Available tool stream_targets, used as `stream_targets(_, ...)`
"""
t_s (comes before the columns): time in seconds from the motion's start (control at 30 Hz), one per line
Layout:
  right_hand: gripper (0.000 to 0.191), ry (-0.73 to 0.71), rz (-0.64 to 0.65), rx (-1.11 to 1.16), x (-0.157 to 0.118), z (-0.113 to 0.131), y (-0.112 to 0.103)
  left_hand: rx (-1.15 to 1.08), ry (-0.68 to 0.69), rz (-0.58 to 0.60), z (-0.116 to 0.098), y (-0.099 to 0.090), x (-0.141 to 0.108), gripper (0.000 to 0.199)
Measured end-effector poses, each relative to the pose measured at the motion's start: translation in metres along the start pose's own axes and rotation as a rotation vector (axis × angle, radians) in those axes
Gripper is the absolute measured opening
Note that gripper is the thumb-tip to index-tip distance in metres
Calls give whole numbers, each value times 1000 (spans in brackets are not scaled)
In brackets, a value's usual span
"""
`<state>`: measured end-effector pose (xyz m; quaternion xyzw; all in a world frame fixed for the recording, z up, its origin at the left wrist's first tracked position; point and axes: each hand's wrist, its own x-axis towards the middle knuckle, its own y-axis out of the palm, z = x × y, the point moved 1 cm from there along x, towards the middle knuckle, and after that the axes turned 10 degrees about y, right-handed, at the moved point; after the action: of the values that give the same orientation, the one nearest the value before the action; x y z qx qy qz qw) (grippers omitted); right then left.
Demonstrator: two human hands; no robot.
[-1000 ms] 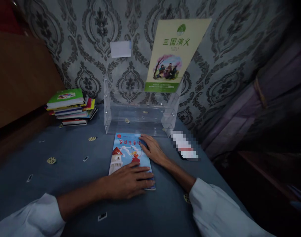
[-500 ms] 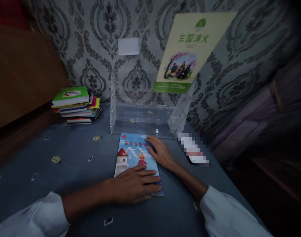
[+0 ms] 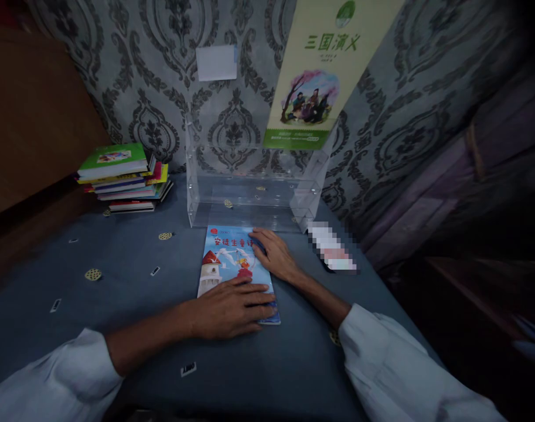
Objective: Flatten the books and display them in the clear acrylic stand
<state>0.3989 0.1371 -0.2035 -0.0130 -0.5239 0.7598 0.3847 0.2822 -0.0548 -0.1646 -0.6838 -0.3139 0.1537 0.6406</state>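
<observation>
A blue storybook (image 3: pixel 227 261) with a red-roofed tower and white birds on its cover lies flat on the cloth. Across its lower part rests my left hand (image 3: pixel 232 308), palm down with fingers stretched out. My right hand (image 3: pixel 275 253) touches the upper right corner and edge of the cover, its fingers extended. Neither hand grips the book, and parts of the cover are hidden under them. Just beyond the book's top edge stands a clear acrylic rack (image 3: pixel 249 217). A tall cream and green book (image 3: pixel 313 88) leans upright at the rack's right side.
On the left is an uneven stack of books (image 3: pixel 124 184) with a green one on top. A blurred-out flat object (image 3: pixel 333 249) lies right of the rack. A white card (image 3: pixel 217 63) shows at the back. The patterned blue cloth (image 3: pixel 130 316) drops off at the right edge.
The camera view has tilted slightly, so everything sits a little higher and further left. Both hands stay on the storybook with no clear change in their pose.
</observation>
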Motion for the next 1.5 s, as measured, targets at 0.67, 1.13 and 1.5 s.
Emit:
stream_targets(0.67,28,-12,-37,172,-6,-9,-12,177,54,-48,-3,5,3,35)
stream_targets(1.13,28,-33,-69,139,-7,-11,-10,-105,-101,-151,10,-5,1,38)
stream_targets(1.5,31,-8,-60,82,-8,-14,-4,69,-573,-279,108,3,-60,44)
